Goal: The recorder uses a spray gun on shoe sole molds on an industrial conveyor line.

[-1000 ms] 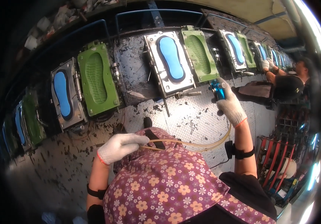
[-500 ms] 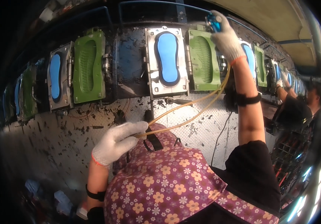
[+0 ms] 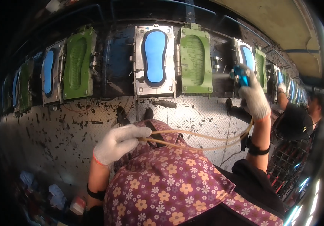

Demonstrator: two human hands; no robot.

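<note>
While a blue metallic spray gun (image 3: 240, 77) is clamped in the right hand (image 3: 257, 101), right of the green sole-hollowed plate (image 3: 196, 67), amber flexible tubing (image 3: 209, 139), held by the left hand (image 3: 119, 143), should be kept clear.

A: How is the left hand (image 3: 118, 145), gloved in white knit with an orange hem, posed?
B: It is turned inward, its fingers (image 3: 141, 131) directed rightward and pinched together.
A: And the similarly gloved right hand (image 3: 256, 100)?
B: It is held farther forward, clenched in a grip, the black-banded right forearm (image 3: 261, 137) extended.
</note>
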